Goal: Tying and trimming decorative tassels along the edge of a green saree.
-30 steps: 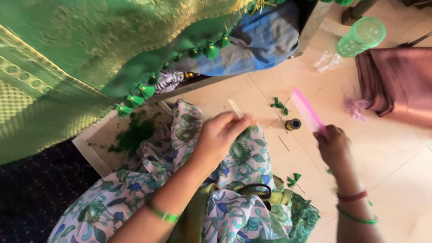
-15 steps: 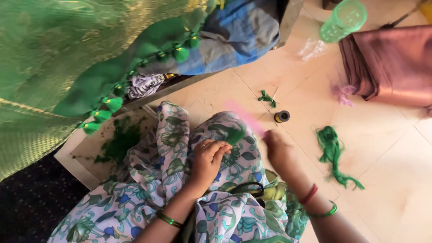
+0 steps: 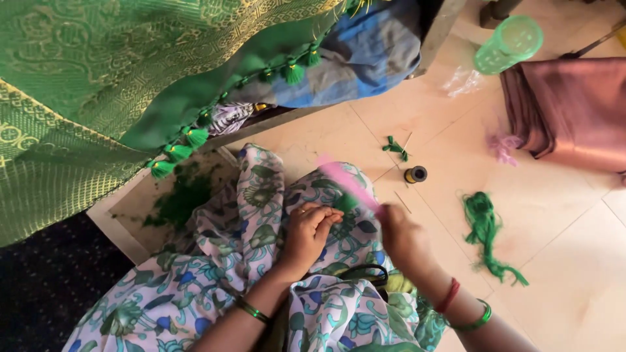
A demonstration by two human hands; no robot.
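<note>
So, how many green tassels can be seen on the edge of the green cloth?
5 clear ones: lowest tassel, second tassel, third tassel, fourth tassel, fifth tassel. More may be hidden in the folds between.

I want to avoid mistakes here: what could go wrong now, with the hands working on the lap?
1. The right hand swings a blurred pink comb close to the left hand, so it may hit the fingers pinching the small green tuft.
2. The thread spool stands loose on the floor and may roll away if knocked.
3. The green yarn lies loose and could tangle.
</note>
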